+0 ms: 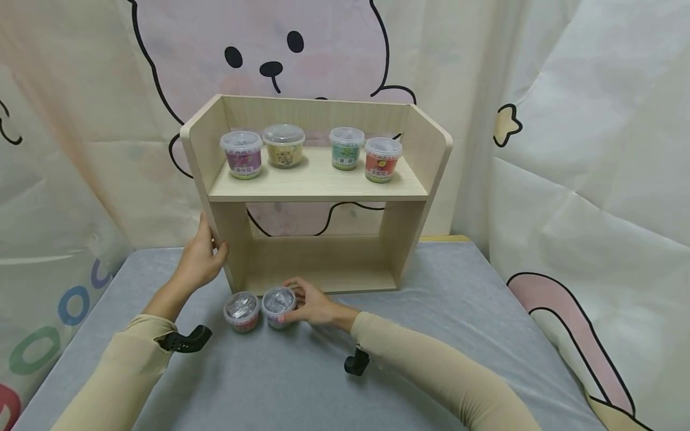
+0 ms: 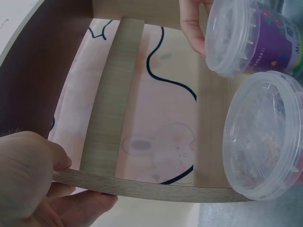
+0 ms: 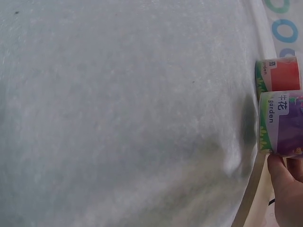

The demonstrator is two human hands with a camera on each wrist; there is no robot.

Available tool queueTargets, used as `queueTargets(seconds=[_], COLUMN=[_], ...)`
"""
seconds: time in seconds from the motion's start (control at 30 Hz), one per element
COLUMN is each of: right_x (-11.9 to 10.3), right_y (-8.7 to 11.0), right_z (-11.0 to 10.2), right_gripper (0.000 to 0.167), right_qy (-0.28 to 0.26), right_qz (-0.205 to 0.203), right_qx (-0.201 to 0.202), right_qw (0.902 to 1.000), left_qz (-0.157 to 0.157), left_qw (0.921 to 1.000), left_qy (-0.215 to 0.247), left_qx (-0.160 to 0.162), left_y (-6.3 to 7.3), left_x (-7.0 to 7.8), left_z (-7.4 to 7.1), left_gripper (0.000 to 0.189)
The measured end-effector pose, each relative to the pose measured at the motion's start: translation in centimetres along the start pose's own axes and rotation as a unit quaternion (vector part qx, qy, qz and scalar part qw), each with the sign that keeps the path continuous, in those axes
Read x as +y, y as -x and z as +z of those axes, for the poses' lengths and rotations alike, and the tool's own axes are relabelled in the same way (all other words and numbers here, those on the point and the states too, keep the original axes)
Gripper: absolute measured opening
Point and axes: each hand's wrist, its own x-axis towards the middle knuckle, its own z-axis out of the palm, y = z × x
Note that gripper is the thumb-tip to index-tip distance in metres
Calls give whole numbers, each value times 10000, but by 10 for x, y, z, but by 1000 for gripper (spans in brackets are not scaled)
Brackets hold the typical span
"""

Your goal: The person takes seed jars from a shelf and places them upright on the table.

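A two-tier wooden shelf (image 1: pixel 318 197) stands on the table. My left hand (image 1: pixel 200 258) grips the edge of its left side panel, thumb on one face and fingers on the other in the left wrist view. In front of the shelf's lower board, my right hand (image 1: pixel 312 304) holds a lidded plastic cup with a purple label (image 3: pixel 289 124) between thumb and fingers. Just left of it sits a similar cup with a red label (image 1: pixel 242 312), its clear lid (image 2: pixel 260 137) facing the left wrist camera.
On the upper board stand a purple-labelled cup (image 1: pixel 242 157) and a yellow one (image 1: pixel 284 146) at left, a green one (image 1: pixel 346 149) and a red one (image 1: pixel 381 161) at right. A blue-grey cloth (image 1: pixel 302 383) covers the table. Printed curtains (image 1: pixel 582 179) hang behind and beside it.
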Motion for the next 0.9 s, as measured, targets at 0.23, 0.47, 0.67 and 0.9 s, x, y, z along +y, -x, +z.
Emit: queueTargets(seconds=[0.23, 0.47, 0.67, 0.9], right_x=[-1, 2, 5, 7], right_y=[-1, -1, -1, -2], right_z=[2, 4, 4, 5], right_gripper=[66, 69, 68, 70], right_qy=[131, 134, 194, 212], right_qz=[8, -10, 25, -82], right_qx=[0, 30, 45, -74], right_qw=[9999, 9999, 9998, 9997], left_qz=[-35, -8, -58, -64], left_qw=[10000, 10000, 9999, 9999], left_qy=[31, 96, 133, 128], left_qx=[-2, 24, -55, -4], left_y=[-2, -2, -2, 0], left_x=[1, 0, 1, -1], left_z=[1, 2, 2, 2], left_gripper=[80, 79, 83, 83])
